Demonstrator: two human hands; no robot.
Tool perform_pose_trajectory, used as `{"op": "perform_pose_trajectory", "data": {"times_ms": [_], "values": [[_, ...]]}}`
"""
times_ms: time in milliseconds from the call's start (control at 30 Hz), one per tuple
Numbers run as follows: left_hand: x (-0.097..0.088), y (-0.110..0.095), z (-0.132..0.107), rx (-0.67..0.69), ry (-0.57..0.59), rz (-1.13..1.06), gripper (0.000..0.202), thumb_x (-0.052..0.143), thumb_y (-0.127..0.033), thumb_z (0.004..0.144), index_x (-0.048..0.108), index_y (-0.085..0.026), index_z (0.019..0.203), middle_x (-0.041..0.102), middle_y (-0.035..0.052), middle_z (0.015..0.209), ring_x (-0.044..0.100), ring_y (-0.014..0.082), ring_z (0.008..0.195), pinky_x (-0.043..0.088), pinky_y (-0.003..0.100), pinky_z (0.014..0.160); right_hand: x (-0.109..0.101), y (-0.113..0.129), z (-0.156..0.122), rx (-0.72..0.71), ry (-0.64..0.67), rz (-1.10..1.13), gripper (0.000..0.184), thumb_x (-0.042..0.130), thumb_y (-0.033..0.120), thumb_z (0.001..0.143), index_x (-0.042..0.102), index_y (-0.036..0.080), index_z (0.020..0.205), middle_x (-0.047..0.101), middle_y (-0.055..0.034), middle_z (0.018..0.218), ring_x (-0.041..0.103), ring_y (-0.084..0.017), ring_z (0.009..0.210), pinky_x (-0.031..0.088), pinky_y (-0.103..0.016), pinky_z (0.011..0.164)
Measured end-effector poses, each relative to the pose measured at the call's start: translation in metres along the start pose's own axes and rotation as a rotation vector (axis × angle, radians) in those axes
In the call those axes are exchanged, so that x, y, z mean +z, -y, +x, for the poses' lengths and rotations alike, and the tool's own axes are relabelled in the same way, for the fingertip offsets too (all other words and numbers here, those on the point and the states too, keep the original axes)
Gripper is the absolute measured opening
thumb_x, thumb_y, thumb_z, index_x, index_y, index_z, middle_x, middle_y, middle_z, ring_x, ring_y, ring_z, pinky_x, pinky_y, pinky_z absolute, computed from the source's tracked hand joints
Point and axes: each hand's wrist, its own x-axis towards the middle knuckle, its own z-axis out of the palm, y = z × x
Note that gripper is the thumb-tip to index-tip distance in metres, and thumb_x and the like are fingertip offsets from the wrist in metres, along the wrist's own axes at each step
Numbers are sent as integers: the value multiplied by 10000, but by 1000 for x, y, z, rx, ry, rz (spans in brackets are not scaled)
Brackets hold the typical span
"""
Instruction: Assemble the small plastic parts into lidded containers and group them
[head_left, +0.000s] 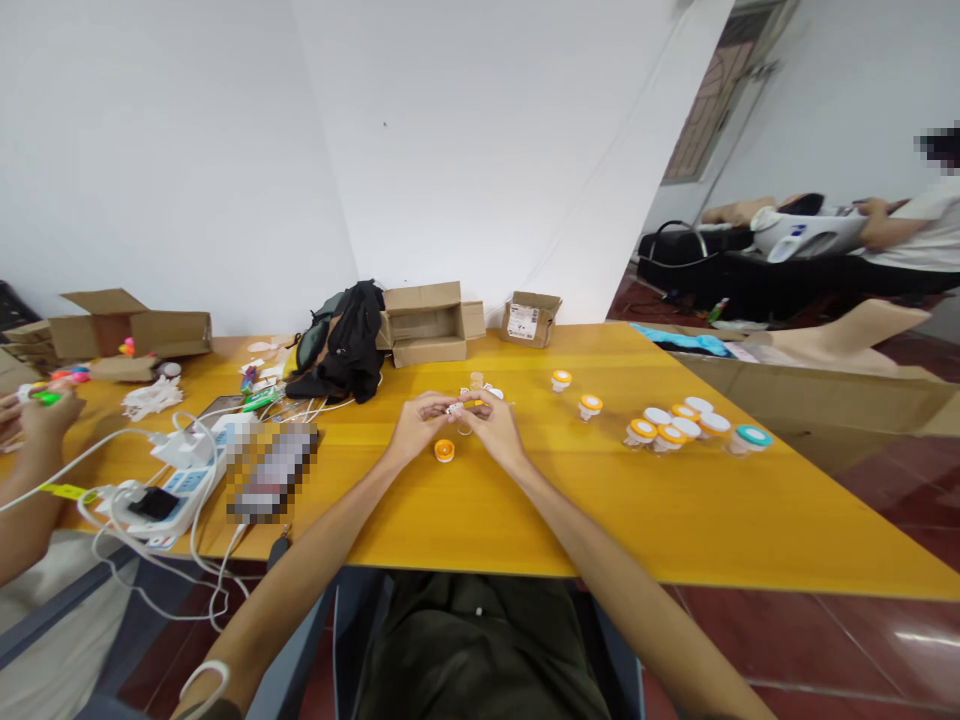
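Note:
My left hand and my right hand meet over the middle of the yellow table, fingers pinched together on a small white object between them. What exactly it is stays too small to tell. An orange lid lies on the table just in front of my left hand. A small clear jar stands just behind my hands.
Several small jars with orange, white and teal lids stand to the right. Cardboard boxes and a black bag sit at the back. A power strip with cables lies left. Another person's hands work at far left.

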Motion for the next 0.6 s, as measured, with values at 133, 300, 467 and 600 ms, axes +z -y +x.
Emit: {"op": "perform_pose_trajectory", "data": {"times_ms": [133, 300, 467, 600], "values": [[-1, -4, -1, -41, 6, -6, 295, 837, -376, 584, 764, -191, 803, 745, 55, 861, 707, 195, 791, 577, 333, 794, 2, 0, -1, -64, -21, -23, 233, 711, 425, 688, 656, 220, 785, 721, -39, 825, 706, -198, 669, 575, -305, 583], [-3, -6, -2, -104, -21, -37, 353, 844, -397, 571, 747, -167, 821, 767, 72, 858, 715, 216, 796, 571, 357, 813, 1, 3, -2, -178, -45, -88, 189, 666, 398, 743, 702, 219, 793, 681, -47, 867, 681, -185, 700, 587, -319, 631], [-3, -5, -1, -140, -71, -62, 357, 865, -372, 537, 724, -155, 782, 763, 65, 804, 714, 213, 772, 569, 357, 803, -1, 4, -6, -308, -13, -215, 153, 616, 329, 809, 744, 256, 848, 665, -70, 956, 663, -222, 873, 602, -366, 731], [-4, -5, 0, -127, -86, -69, 378, 871, -358, 528, 709, -158, 805, 750, 54, 769, 706, 194, 753, 564, 351, 811, -1, 6, -9, -366, -17, -292, 151, 594, 273, 819, 742, 264, 847, 658, -72, 970, 651, -226, 902, 596, -386, 785]]}}
